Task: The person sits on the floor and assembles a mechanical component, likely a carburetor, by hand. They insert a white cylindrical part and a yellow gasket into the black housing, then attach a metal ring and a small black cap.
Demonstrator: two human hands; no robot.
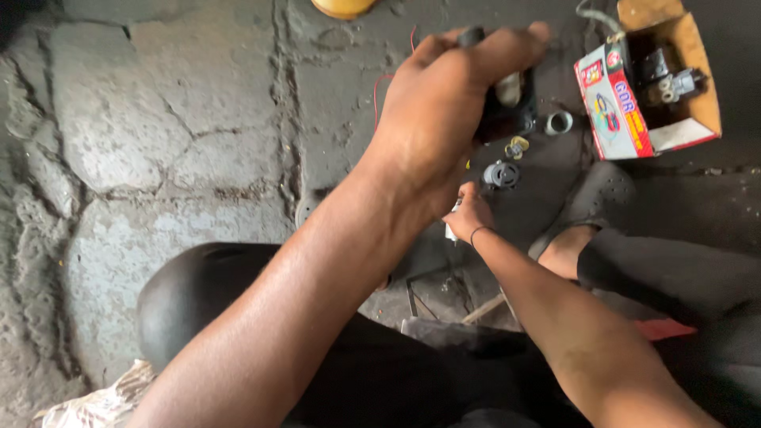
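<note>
Above the cracked floor (182,135), the left hand (444,103) grips a dark handle (472,36).

The left hand (444,111) is raised above the floor (158,135), closed around a tool handle (472,36). The right hand (469,215) is positioned lower, just beneath it. A round part (501,174) and a ring (559,122) lie on the floor beyond the hands. An open carton (646,87) is located to the right, with parts (674,79) inside.
</note>
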